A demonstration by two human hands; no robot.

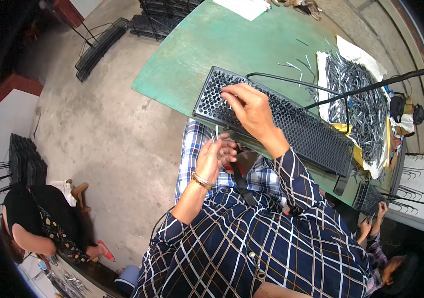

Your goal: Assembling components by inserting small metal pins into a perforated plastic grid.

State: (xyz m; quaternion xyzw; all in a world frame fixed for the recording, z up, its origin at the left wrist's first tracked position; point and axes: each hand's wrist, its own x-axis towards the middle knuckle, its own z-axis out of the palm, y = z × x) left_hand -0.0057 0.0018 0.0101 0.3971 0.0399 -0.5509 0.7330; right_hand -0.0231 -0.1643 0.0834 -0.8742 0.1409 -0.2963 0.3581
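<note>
Watching remotely through the head cam. Black rack lies along the bench's near edge, its left end toward the left corner; top face is rows of small round cells. Left hand is just off the near edge, below the rack's left end, its grip pinching a few thin pale rods between thumb and fingers. Right hand is over the left part of the rack, thumb and forefinger close together; can't tell whether that grip pinches a rod.

Risks as I judge them: left grip is light, so a slack thumb could drop rods into the lap (or onto the floor, worse to find). Cells are tight, so a tilted rod could jam or go into the neighbour. A forearm bump could push the rack over the near edge. A snag on the wire handle could twist it. Loose rods toward the far edge look easy to sweep around.

Can't see: cells under the right hand and wrist, the rack's underside, how many rods the left fingers cover. Rod pile at the bench's right end is too tangled to count. Co-worker at lower right is partly lost to the dark rim.
</note>
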